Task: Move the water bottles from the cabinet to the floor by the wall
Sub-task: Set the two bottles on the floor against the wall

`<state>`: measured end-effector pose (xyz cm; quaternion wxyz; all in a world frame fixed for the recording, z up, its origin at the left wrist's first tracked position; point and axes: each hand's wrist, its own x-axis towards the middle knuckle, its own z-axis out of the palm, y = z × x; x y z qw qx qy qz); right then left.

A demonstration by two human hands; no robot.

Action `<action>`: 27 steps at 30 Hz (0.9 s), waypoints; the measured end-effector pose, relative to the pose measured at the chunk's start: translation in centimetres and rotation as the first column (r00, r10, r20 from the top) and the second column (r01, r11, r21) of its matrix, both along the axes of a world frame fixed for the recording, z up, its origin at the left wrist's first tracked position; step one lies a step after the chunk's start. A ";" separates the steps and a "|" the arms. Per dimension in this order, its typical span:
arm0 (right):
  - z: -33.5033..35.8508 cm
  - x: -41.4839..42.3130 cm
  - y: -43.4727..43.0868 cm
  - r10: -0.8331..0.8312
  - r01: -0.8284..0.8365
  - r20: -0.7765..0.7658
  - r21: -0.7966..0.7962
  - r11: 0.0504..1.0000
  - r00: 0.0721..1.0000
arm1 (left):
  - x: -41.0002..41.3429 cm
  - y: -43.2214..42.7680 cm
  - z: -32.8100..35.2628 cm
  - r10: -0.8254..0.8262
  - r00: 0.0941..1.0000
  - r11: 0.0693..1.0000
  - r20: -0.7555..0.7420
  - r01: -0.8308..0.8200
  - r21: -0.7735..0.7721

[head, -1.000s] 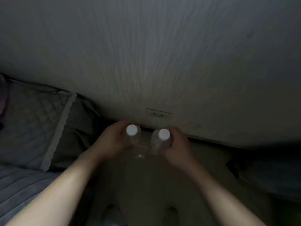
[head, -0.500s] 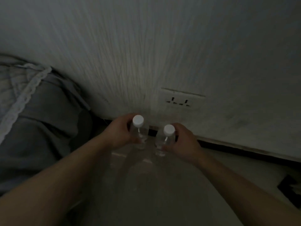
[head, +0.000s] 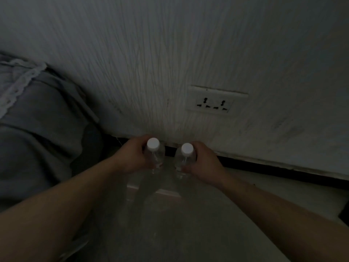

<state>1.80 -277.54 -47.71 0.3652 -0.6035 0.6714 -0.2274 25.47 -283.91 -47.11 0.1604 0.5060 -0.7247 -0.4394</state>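
Both hands hold a bottle each, low down by the wall. On the far left lies some grey bedding (head: 37,129) with a white lace edge, close to the left arm. Next comes the left hand (head: 132,157), wrapped around the left bottle (head: 154,159) from its outer side. That bottle has a white cap (head: 153,144) and stands straight up. Just beside it, with a small gap between, is the right bottle (head: 184,163) with its own white cap (head: 187,149), and the right hand (head: 204,163) is curled around it. Both bottles are very near the dark strip at the bottom of the wall (head: 188,53). They look like they are at the floor (head: 170,224) or almost on it, but it is too dark to tell if they touch. To do this well, I think the hands should bring the bottles down slowly and flat, feel them stand firm, and only then let go, so none tips over. Keep them a little apart so they do not bump. The bottles are clear, and in this dim light I cannot tell how much water is inside. Further right, a white socket plate (head: 217,100) sits on the wall, above the bottles.
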 end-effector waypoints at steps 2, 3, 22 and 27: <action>-0.3 0.1 0.0 0.013 -0.013 -0.005 -0.017 1.000 1.000 | 0.5 -0.1 -0.9 0.024 1.000 0.999 -0.007 -0.024 0.021; -0.4 0.1 -0.1 0.019 -0.019 -0.008 -0.025 1.000 1.000 | 0.7 -0.1 -1.2 0.039 0.999 0.999 -0.018 -0.039 0.026; -0.7 -0.5 -0.6 0.037 -0.032 0.059 -0.081 0.996 0.998 | 0.0 -0.8 -1.7 0.042 0.996 0.999 -0.082 -0.040 0.030; -1.1 -1.0 -0.6 0.062 -0.059 0.046 -0.057 0.997 0.997 | -0.2 -1.1 -1.3 0.084 0.994 0.996 -0.064 -0.085 -0.002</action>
